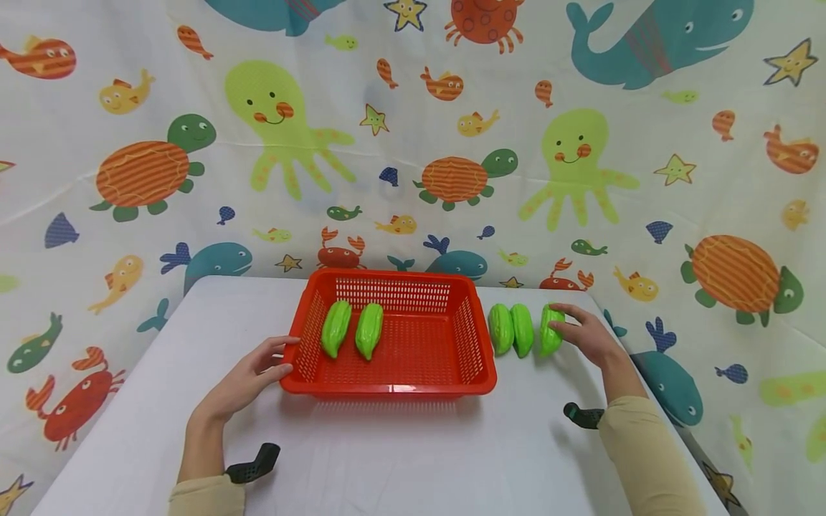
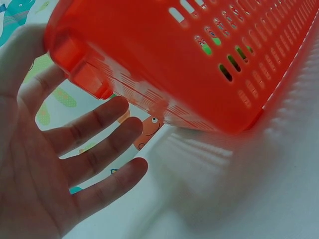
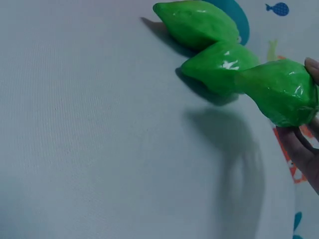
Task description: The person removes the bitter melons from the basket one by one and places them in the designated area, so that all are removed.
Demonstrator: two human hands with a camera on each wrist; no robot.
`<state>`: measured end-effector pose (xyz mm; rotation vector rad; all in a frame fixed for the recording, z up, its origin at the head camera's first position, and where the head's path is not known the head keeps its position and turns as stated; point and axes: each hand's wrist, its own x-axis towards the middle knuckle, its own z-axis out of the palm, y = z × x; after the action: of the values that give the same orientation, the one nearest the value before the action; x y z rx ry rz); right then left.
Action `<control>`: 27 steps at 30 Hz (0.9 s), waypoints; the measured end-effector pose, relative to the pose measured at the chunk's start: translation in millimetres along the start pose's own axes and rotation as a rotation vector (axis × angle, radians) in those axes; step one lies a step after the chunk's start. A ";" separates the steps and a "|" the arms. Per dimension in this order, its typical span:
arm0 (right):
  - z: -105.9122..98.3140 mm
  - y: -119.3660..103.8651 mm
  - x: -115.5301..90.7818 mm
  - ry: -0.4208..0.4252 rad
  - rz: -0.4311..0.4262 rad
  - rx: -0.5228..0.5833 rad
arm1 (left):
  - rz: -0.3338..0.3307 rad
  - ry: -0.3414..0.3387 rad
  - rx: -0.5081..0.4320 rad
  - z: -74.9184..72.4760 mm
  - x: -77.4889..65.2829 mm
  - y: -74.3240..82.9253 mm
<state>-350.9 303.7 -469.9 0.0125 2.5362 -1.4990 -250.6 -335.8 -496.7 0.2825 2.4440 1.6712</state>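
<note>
My right hand (image 1: 584, 335) pinches a bright green, ridged toy fruit (image 3: 281, 92) between fingers and thumb. In the right wrist view it is raised over the white table, its shadow below. Two more green fruits (image 1: 501, 330) lie side by side to its left. The red plastic basket (image 1: 387, 388) stands in the middle, with two like fruits (image 1: 336, 328) in its left half. At the basket's left rim rests my left hand (image 2: 84, 144). Its thumb and forefinger touch the rim near the corner, and the other fingers are spread loosely beside the wall.
White table (image 1: 413, 459) runs in front of the basket and to both sides. Behind it hangs a curtain (image 1: 400, 143) printed with sea animals. Dark wrist-worn devices (image 1: 254, 464) stick out from both sleeves.
</note>
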 end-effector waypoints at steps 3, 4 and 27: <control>-0.4 9.2 3.4 0.002 0.020 0.019 | 0.002 0.002 -0.003 0.6 0.0 0.0; -0.3 11.7 4.6 0.000 0.028 0.022 | 0.003 0.002 -0.003 0.7 -0.1 0.0; 15.0 25.2 27.8 0.030 0.107 0.090 | 0.005 -0.002 0.001 0.6 1.0 0.1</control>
<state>-373.0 300.4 -503.5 0.1821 2.4462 -1.5803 -251.5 -335.0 -496.9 0.2906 2.4440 1.6713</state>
